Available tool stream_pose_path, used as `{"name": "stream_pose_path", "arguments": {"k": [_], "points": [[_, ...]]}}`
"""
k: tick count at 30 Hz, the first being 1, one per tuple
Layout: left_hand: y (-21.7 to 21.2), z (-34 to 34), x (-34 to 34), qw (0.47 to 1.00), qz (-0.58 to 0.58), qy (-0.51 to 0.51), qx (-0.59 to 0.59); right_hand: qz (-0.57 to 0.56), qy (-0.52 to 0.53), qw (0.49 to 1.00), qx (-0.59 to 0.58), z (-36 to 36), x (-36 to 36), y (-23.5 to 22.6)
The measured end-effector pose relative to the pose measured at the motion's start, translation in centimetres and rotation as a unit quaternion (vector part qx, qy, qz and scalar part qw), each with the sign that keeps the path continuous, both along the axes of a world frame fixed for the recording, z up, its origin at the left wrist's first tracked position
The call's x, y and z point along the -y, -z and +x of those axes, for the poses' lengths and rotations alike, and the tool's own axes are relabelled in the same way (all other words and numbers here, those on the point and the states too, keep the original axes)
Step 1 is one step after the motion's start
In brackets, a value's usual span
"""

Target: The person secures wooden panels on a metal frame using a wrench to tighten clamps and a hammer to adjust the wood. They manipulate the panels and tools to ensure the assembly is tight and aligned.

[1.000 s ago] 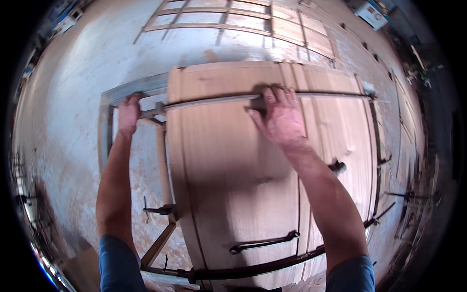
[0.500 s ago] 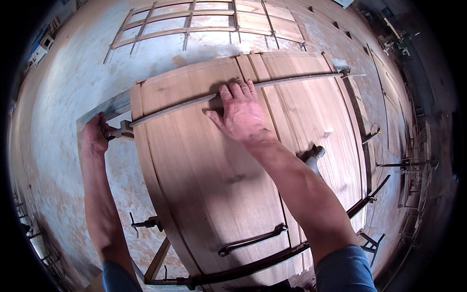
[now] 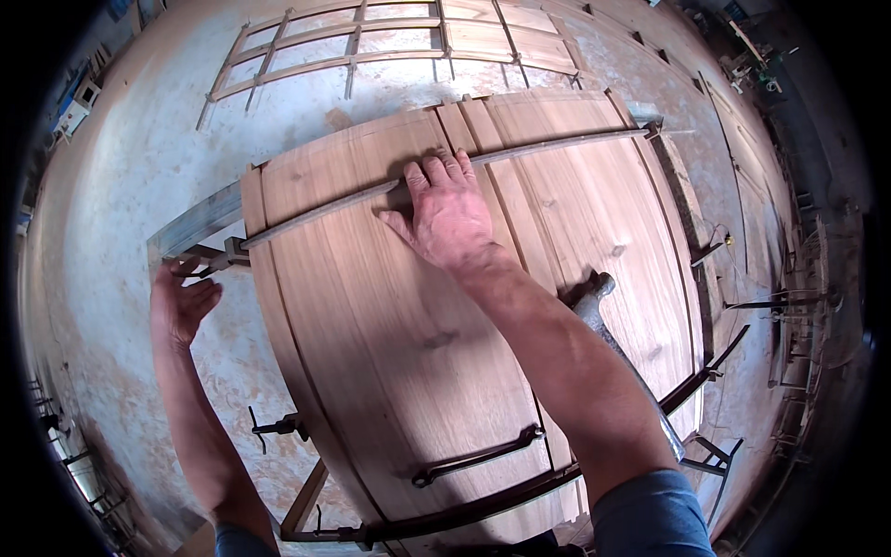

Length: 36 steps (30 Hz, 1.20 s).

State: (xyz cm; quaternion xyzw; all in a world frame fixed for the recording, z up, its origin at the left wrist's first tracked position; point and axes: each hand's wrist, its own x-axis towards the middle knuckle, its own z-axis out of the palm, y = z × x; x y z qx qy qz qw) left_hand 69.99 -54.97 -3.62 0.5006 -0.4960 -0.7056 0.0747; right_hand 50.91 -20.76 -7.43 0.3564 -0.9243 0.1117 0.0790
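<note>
A wooden door panel (image 3: 399, 306) lies in front of me with long bar clamps across it. My right hand (image 3: 452, 218) rests flat on the panel, fingers spread and fingertips over the far bar clamp (image 3: 325, 206). At the left edge, my left hand (image 3: 188, 304) is at the screw handle (image 3: 197, 272) of that clamp, its fingers loosely spread. Whether its fingertips touch the handle is hard to see. A hammer (image 3: 594, 302) lies on the panel, partly behind my right forearm. Nearer me is a double-ended ring wrench (image 3: 478, 457).
A second bar clamp (image 3: 473, 509) crosses the near end, and another clamp screw (image 3: 278, 427) juts out on the left. Beyond the panel stands a wooden lattice frame (image 3: 357, 56). Metal racks and timber (image 3: 803, 325) line the right side.
My left hand has moved slightly down and its fingers have opened from around the clamp handle. My right hand stays on the bar. The view has shifted a little, uncovering more of the hammer handle.
</note>
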Motion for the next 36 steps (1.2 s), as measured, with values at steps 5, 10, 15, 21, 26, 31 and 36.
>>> {"name": "stream_pose_path", "arguments": {"k": [5, 10, 15, 21, 26, 31, 36], "points": [[4.7, 2.5, 0.6, 0.963, 0.089, -0.013, -0.253, -0.021, 0.0, 1.0, -0.01, 0.1, 0.1, 0.0], [11.8, 5.4, 0.4, 0.842, 0.193, -0.034, -0.503, -0.033, -0.005, 0.999, -0.013, 0.1, 0.1, -0.1], [12.9, 6.2, 1.3, 0.827, 0.233, 0.0, -0.513, -0.036, -0.008, 0.999, 0.001, 0.1, 0.1, -0.4], [4.6, 2.6, 1.5, 0.996, -0.031, 0.078, 0.028, -0.033, 0.005, 0.999, 0.019, 0.2, 0.2, -0.1], [5.1, -1.5, 3.6, 0.994, 0.035, -0.014, 0.107, -0.023, 0.007, 1.0, 0.012, 0.2, 0.2, -0.3], [9.5, -0.3, 3.7, 0.993, 0.01, -0.108, -0.05, -0.043, 0.005, 0.999, 0.01, 0.1, -0.1, -0.4], [9.8, -4.4, -0.6, 0.92, -0.024, -0.302, -0.25, -0.059, -0.006, 0.998, 0.009, -0.1, -0.3, 0.0]]}}
